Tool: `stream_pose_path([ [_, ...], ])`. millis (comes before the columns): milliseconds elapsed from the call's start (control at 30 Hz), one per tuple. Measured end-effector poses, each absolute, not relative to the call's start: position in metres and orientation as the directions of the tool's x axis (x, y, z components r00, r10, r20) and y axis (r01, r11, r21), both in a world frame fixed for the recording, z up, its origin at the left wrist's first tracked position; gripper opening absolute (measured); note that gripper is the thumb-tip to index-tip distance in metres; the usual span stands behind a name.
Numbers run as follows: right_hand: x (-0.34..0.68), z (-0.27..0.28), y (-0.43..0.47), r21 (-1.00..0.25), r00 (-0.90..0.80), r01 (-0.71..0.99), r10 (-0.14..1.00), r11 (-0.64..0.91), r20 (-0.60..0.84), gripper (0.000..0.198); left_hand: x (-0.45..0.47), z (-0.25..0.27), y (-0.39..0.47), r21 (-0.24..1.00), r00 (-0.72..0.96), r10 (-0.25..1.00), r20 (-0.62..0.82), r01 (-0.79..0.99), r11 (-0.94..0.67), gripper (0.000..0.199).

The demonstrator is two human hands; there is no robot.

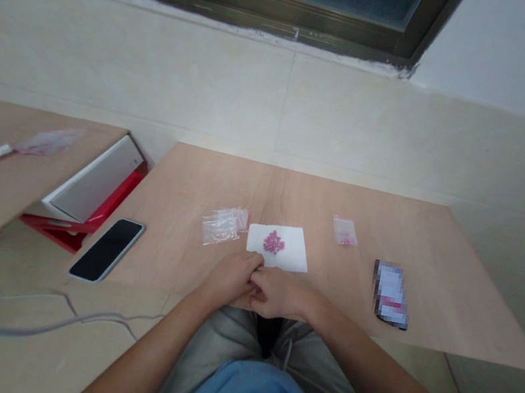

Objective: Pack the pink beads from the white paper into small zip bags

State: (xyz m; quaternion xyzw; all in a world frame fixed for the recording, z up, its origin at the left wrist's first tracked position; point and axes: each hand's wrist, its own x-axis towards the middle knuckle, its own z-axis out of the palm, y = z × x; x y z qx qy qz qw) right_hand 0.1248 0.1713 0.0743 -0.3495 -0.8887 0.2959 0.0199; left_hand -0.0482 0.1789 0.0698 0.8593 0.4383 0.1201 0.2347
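A loose heap of small pink beads [274,242] lies on a sheet of white paper [298,247], just below the centre of the frame. The heap is roughly round, with no clear long axis; the paper's longer side runs left to right.

From the hands, the beads lie straight up the frame, a short way beyond the knuckles. The left hand [234,276] is slightly nearer, its fingers at the paper's lower edge; the right hand [282,293] sits a little lower and to the right. The 2 hands touch at the fingers, which are curled in against each other, backs upward. Both forearms slant in from the lower corners of the frame. The curled fingers hide the palms, so I cannot tell whether either hand grips anything.

Left of the paper, a cluster of clear plastic bags [224,225] lies close beside it. To its right, farther off, is 1 small zip bag [344,231] with pink pieces inside. Outward again on the wooden tabletop [205,176] are 2 phones: a dark-screened phone [106,250] at lower left and a pixelated phone [392,294] right of centre.
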Motion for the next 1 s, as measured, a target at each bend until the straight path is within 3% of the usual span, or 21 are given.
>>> stream_pose_path([
  [133,0.126,0.084,0.175,-0.345,-0.833,0.546,0.539,0.764,-0.123,0.020,-0.051,0.077,0.180,0.488,0.634,0.770,-0.069,0.695,-0.528,0.013],
  [300,0.124,0.089,0.178,-0.285,-0.881,0.473,0.452,0.833,-0.140,0.021,-0.053,0.081,0.180,0.502,0.650,0.753,-0.101,0.687,-0.526,0.028],
  [833,0.128,0.069,0.180,-0.366,-0.832,0.541,0.544,0.757,-0.104,0.021,-0.040,0.067,0.183,0.377,0.627,0.777,-0.052,0.733,-0.566,0.010],
  [1000,0.132,0.070,0.181,-0.494,-0.815,0.503,0.579,0.709,0.002,0.023,-0.051,0.062,0.190,0.385,0.607,0.794,-0.035,0.742,-0.549,0.006],
])
